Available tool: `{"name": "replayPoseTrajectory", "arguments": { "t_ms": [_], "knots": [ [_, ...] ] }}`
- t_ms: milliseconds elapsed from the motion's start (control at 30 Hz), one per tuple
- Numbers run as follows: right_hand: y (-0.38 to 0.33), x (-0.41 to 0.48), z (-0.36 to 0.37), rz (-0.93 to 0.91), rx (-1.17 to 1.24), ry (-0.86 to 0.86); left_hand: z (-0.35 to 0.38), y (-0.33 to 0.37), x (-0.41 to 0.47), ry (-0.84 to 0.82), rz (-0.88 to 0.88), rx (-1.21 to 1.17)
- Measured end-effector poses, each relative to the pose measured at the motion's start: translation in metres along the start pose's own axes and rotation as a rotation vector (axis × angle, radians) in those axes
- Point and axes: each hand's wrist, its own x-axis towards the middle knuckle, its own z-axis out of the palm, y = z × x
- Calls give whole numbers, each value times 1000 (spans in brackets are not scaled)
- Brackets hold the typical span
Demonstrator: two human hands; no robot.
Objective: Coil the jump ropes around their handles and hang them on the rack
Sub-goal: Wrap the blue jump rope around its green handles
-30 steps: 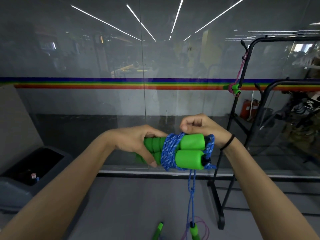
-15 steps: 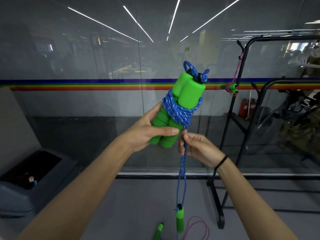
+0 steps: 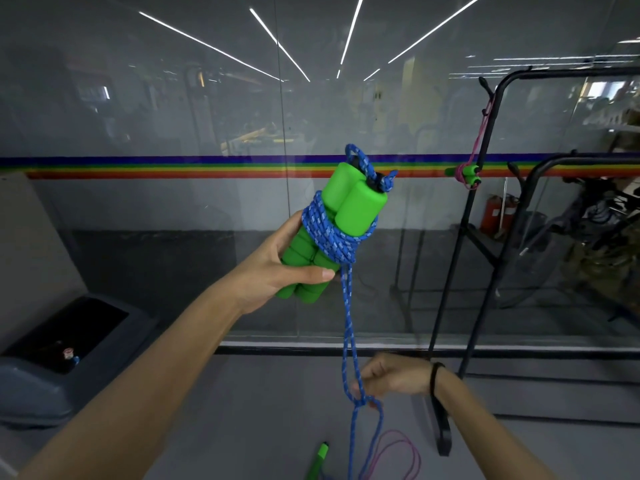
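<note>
My left hand (image 3: 273, 268) grips two green foam handles (image 3: 346, 216) held together and tilted upward. Blue rope (image 3: 329, 233) is coiled several times around their middle. Two strands of that rope hang straight down to my right hand (image 3: 388, 379), which pinches them low near the floor. Below that hand the rope forms a loop (image 3: 367, 434). A black rack (image 3: 485, 188) stands at the right, with a coiled pink rope with green handles (image 3: 465, 173) hanging from one of its hooks.
A pink rope (image 3: 405, 452) and a green handle (image 3: 320, 459) lie on the grey floor below. A glass wall with a rainbow stripe (image 3: 173, 166) runs across in front. A dark bin (image 3: 52, 362) sits at the lower left.
My right hand has slid down the hanging blue strands, from just under the handles to near the floor. The handle bundle stays tilted upright in my left hand.
</note>
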Motion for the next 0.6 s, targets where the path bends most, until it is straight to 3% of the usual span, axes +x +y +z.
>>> {"name": "replayPoseTrajectory", "arguments": {
  "t_ms": [300,600],
  "knots": [
    [-25,-15,-1,-239,343,-211,-11,-18,-23,-40,-113,17],
    [-62,-25,-25,-608,813,99,-6,-46,-35,-56,-233,28]
  ]
}}
